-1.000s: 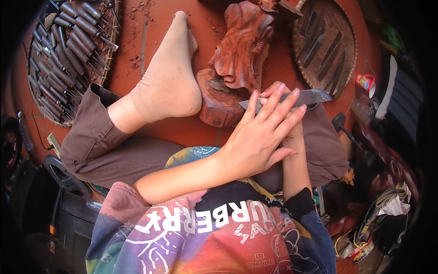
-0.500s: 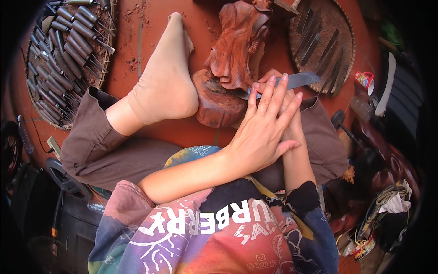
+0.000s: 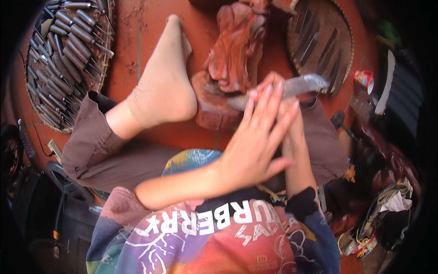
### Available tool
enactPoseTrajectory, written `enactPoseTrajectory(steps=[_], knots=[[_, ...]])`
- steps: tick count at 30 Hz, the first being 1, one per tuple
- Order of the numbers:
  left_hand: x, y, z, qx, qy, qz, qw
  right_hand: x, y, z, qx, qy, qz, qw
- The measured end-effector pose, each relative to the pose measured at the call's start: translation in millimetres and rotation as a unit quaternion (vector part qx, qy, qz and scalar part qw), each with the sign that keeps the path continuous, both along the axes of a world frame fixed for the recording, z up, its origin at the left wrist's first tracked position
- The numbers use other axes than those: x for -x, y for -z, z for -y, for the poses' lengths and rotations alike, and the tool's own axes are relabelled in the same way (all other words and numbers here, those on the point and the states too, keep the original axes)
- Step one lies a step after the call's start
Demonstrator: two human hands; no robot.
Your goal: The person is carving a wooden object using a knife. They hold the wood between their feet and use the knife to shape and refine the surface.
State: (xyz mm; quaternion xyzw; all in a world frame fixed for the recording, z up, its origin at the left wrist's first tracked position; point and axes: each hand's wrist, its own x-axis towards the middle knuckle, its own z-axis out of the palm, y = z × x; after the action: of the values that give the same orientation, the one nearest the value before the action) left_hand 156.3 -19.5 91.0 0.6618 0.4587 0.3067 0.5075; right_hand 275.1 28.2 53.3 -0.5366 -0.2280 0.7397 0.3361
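Note:
A carved reddish-brown wooden figure (image 3: 235, 45) on a round wooden base (image 3: 213, 112) stands on the floor in front of me. My right hand (image 3: 291, 111) is partly hidden. Its fingers curl around a flat grey metal file (image 3: 303, 85) with a curved far end. The file's other end reaches the edge of the base; whether it touches the wood I cannot tell. Across the right hand lies my left hand (image 3: 255, 137), its fingers stretched and spread and their tips at the file. My bare foot (image 3: 166, 82) rests beside the base, its heel close to the wood.
A woven tray (image 3: 107, 68) crowded with dark-handled carving tools sits at the left. Dark flat metal strips lie in another round tray (image 3: 349, 50) at the upper right. Beyond it stand a red cup (image 3: 363, 78) and a curved white strip (image 3: 386, 84). Wood chips dot the floor (image 3: 125, 29).
The file has shifted and turned, so its broad grey face now shows. Both hands have moved slightly toward me, the left one blurred. The wooden figure appears much the same.

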Motion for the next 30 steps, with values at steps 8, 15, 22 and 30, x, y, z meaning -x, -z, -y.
enactPoseTrajectory(steps=[8,15,22,30], knots=[[-3,-3,7,0.008,0.015,-0.034,0.999,-5,6,-5,-0.077,-0.133,0.116,0.981],[-9,15,-12,0.006,-0.009,-0.004,1.0,-9,18,-17,-0.012,-0.068,0.049,0.996],[-15,25,-12,0.0,-0.051,0.029,0.998,-17,20,-26,0.028,-0.092,-0.013,0.995],[-15,22,-9,0.024,-0.015,-0.006,1.0,-23,21,-35,0.04,-0.156,0.002,0.987]])
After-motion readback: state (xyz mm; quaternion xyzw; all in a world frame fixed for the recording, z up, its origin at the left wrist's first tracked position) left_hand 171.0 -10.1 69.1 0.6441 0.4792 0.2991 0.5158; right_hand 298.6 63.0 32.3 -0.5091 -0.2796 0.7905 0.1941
